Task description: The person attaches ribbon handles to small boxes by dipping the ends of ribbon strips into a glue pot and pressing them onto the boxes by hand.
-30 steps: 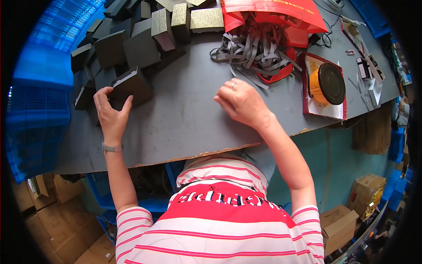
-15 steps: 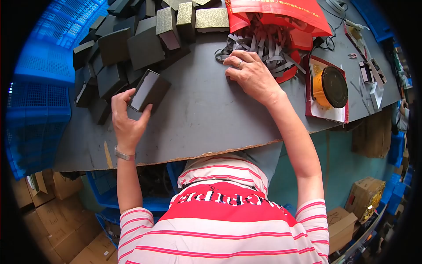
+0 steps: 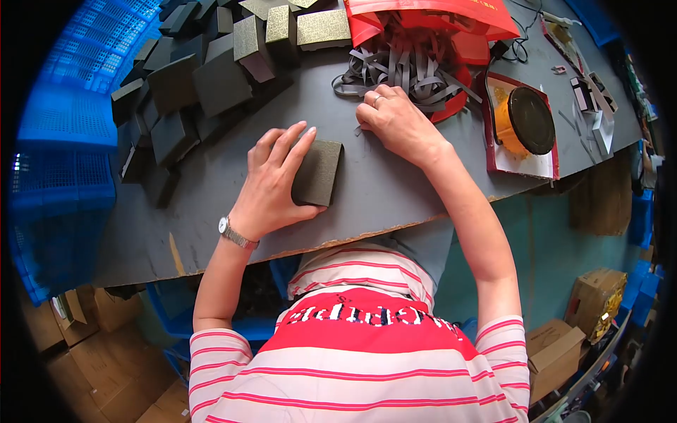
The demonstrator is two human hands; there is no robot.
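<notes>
My left hand (image 3: 271, 185) rests on a dark square box (image 3: 319, 171) and holds it flat on the grey table (image 3: 211, 204) near the front edge. My right hand (image 3: 396, 123) is just to the right, its fingers pinched on a thin grey strip at the edge of a tangled heap of grey strips (image 3: 405, 67). The heap spills out of a red bag (image 3: 430, 14).
A pile of dark square boxes (image 3: 190, 77) lies at the far left of the table, with gold-speckled ones (image 3: 296, 32) behind. A roll of orange tape under a black disc (image 3: 525, 120) sits on a red-edged card to the right. Blue crates (image 3: 63, 162) line the left side. Cardboard boxes stand on the floor.
My left hand carried one dark box from the pile at the left to the table's middle and laid it flat. My right hand reached into the strips, then drew back slightly with a strip.
</notes>
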